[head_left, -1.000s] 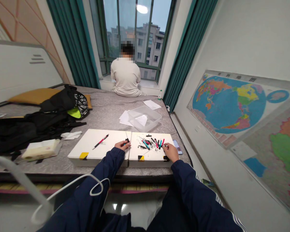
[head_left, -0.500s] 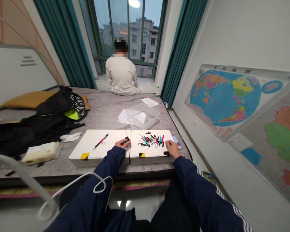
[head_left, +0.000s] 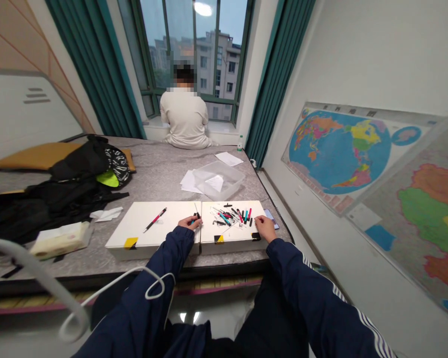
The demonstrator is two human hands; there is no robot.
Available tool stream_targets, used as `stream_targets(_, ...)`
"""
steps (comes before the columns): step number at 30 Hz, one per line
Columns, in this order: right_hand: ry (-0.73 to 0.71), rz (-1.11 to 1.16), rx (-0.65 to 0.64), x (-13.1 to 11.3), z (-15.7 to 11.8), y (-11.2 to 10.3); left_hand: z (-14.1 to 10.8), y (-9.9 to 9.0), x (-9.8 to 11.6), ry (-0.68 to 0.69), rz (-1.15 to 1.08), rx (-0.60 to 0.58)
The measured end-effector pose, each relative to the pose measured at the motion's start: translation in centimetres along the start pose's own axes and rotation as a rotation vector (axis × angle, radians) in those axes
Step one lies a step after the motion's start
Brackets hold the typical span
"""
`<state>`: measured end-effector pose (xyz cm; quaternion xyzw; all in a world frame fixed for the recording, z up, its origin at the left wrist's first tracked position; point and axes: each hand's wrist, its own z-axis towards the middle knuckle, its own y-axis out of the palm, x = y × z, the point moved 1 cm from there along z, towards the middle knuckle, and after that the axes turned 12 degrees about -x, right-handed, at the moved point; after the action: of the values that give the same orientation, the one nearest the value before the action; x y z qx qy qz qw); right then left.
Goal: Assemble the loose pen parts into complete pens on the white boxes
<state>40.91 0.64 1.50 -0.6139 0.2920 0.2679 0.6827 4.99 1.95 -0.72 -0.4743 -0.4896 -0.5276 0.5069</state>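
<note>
My left hand [head_left: 187, 222] is closed around a pen part, dark with some teal, over the seam of two white boxes; a thin stick rises above the fingers. My right hand [head_left: 267, 228] lies at the right edge of the right-hand box [head_left: 229, 238], fingers bent and drawn together; whatever they may hold is too small to make out. Between the hands is a pile of loose pen parts [head_left: 229, 216], black, red, teal and clear. One assembled red and black pen [head_left: 155, 220] lies slanted on the left-hand box [head_left: 123, 233].
Behind the boxes are a clear plastic bin [head_left: 229, 186] and paper sheets [head_left: 189, 181]. A phone [head_left: 272, 219] lies beside my right hand. Tissues [head_left: 61, 239] and a black backpack [head_left: 78, 161] are at left. A person [head_left: 184, 119] sits at the window; a white cable [head_left: 134, 271] crosses my left sleeve.
The view has shifted slightly to the right. Both hands keep nearly the same place and pose, and the pen parts lie as before.
</note>
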Motion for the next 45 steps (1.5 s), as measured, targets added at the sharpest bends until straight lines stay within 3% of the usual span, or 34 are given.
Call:
stream_targets(4, 0.003, -0.037, 0.112, -2.3, -0.8, 0.1, -0.1, -0.1, 0.5, -0.027, 0.010, -0.004)
stream_targets(12, -0.116, -0.183, -0.061, -6.9, -2.0, 1.3, 0.1, -0.9, 0.8, -0.048, 0.085, -0.057)
stream_targets(19, -0.145, -0.235, -0.100, -6.3, -2.9, 1.8, -0.1, 0.1, 0.7, -0.066, -0.027, 0.005)
stream_targets(32, -0.094, -0.273, -0.155, -4.6, -3.3, 0.7, -0.4, 0.5, 1.0, -0.044, -0.020, -0.005)
stream_targets(41, -0.147, -0.356, -0.210, -5.7, -1.3, -0.1, 0.0, -0.2, 0.7, 0.016, 0.157, 0.019)
stream_targets(45, -0.160, -0.423, -0.249, -6.0, -0.4, -0.5, 0.0, -0.2, 0.6, -0.005, 0.110, 0.000)
